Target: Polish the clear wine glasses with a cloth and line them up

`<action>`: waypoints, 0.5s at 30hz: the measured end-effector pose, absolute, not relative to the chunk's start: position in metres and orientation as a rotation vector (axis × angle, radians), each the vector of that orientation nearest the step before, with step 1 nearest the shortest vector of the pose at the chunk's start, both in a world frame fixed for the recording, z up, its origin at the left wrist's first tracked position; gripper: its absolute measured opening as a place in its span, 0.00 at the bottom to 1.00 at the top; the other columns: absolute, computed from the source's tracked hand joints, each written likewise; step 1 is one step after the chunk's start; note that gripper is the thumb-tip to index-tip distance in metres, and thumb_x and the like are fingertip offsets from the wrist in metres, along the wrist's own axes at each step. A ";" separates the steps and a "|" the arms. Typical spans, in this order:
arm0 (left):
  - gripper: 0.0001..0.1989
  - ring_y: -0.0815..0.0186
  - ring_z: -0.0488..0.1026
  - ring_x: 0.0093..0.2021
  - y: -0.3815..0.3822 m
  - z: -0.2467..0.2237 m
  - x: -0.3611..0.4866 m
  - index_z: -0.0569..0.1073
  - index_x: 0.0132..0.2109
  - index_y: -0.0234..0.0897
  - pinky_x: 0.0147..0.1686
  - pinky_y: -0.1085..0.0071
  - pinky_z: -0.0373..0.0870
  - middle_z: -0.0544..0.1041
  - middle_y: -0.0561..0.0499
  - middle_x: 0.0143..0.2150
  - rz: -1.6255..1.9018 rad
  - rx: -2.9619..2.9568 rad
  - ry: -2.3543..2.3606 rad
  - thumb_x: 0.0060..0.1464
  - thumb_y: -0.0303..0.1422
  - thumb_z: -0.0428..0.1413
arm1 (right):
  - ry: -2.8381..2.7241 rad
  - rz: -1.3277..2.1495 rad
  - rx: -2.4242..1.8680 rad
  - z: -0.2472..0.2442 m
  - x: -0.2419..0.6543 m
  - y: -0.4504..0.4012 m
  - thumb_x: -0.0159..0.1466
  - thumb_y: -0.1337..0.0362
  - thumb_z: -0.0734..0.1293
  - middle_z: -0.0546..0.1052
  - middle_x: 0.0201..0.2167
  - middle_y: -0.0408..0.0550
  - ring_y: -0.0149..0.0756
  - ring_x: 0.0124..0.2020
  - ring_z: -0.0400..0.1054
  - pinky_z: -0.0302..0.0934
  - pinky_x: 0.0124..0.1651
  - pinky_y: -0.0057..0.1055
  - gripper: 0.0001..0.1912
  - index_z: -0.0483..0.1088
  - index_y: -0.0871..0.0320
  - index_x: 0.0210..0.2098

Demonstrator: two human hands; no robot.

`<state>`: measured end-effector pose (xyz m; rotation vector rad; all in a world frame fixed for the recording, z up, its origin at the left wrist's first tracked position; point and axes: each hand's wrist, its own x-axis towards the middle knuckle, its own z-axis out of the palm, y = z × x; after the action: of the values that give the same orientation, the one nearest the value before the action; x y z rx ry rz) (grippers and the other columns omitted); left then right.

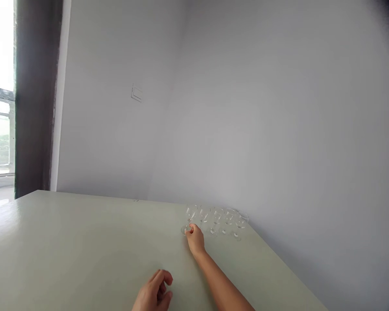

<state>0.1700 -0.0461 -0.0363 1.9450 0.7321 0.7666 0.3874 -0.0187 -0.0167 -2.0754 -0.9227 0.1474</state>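
Note:
Several clear stemmed wine glasses [217, 215] stand upright in a row near the far right part of the table. My right hand [196, 240] reaches out to the leftmost wine glass [191, 212], thumb and fingers pinched around its stem just above the foot. The glass's foot appears to rest on the tabletop, and my fingers partly cover it. Closer to me, my left hand [154, 290] hovers over the near part of the table. Its fingers are loosely curled, with the thumb apart from them, and nothing is between them.
The pale green table [84, 250] has a glossy top, and its right edge runs beside the grey wall [278, 129]. A switch plate [136, 93] is on the back wall. At far left, a dark frame [37, 95] borders a bright opening with a railing.

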 end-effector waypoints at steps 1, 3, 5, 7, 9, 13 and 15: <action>0.07 0.69 0.64 0.24 -0.046 -0.034 0.169 0.66 0.34 0.41 0.28 0.74 0.62 0.68 0.56 0.27 0.832 1.833 0.754 0.44 0.29 0.49 | -0.935 0.145 -2.057 -0.016 0.381 -0.028 0.63 0.64 0.62 0.72 0.33 0.45 0.34 0.32 0.67 0.63 0.38 0.36 0.09 0.66 0.61 0.41; 0.10 0.68 0.66 0.26 -0.042 -0.028 0.166 0.64 0.40 0.41 0.30 0.72 0.64 0.70 0.54 0.32 0.952 1.652 0.807 0.48 0.33 0.47 | -0.980 0.155 -2.007 -0.013 0.364 -0.051 0.62 0.67 0.59 0.71 0.31 0.44 0.34 0.30 0.66 0.61 0.37 0.33 0.09 0.65 0.61 0.41; 0.14 0.67 0.68 0.30 -0.034 -0.022 0.161 0.61 0.45 0.41 0.33 0.70 0.66 0.71 0.51 0.39 1.016 1.585 0.873 0.49 0.36 0.46 | -1.068 0.192 -1.942 -0.007 0.342 -0.076 0.61 0.67 0.58 0.70 0.29 0.44 0.33 0.29 0.65 0.60 0.35 0.30 0.08 0.66 0.59 0.37; 0.17 0.64 0.70 0.36 -0.024 -0.017 0.155 0.58 0.48 0.40 0.38 0.68 0.66 0.70 0.48 0.44 1.007 1.658 0.998 0.51 0.37 0.44 | -1.189 0.252 -1.875 0.001 0.316 -0.102 0.60 0.65 0.58 0.70 0.26 0.41 0.32 0.28 0.64 0.59 0.32 0.27 0.06 0.66 0.57 0.30; 0.19 0.62 0.69 0.43 -0.016 -0.012 0.150 0.57 0.50 0.39 0.42 0.65 0.65 0.69 0.45 0.48 0.891 1.839 1.160 0.51 0.37 0.44 | -1.362 0.280 -1.815 0.004 0.294 -0.124 0.59 0.65 0.59 0.70 0.25 0.41 0.31 0.27 0.64 0.58 0.31 0.25 0.07 0.67 0.56 0.27; 0.16 0.58 0.70 0.38 -0.012 -0.003 0.143 0.65 0.44 0.41 0.38 0.64 0.61 0.73 0.50 0.36 0.593 2.135 1.179 0.44 0.34 0.49 | -1.658 0.129 -1.793 -0.010 0.263 -0.153 0.59 0.62 0.61 0.72 0.27 0.43 0.30 0.25 0.66 0.58 0.27 0.23 0.05 0.67 0.56 0.31; 0.11 0.60 0.69 0.31 -0.014 0.000 0.140 0.66 0.38 0.43 0.31 0.66 0.59 0.72 0.54 0.27 0.541 2.173 1.116 0.43 0.34 0.50 | -1.710 -0.058 -1.861 -0.027 0.250 -0.162 0.58 0.61 0.63 0.72 0.24 0.42 0.30 0.22 0.67 0.57 0.23 0.23 0.05 0.66 0.55 0.29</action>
<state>0.1398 -0.0140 0.0001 2.1729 1.1155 0.5413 0.2496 -0.1623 -0.0269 -1.8605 -1.7097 -0.0581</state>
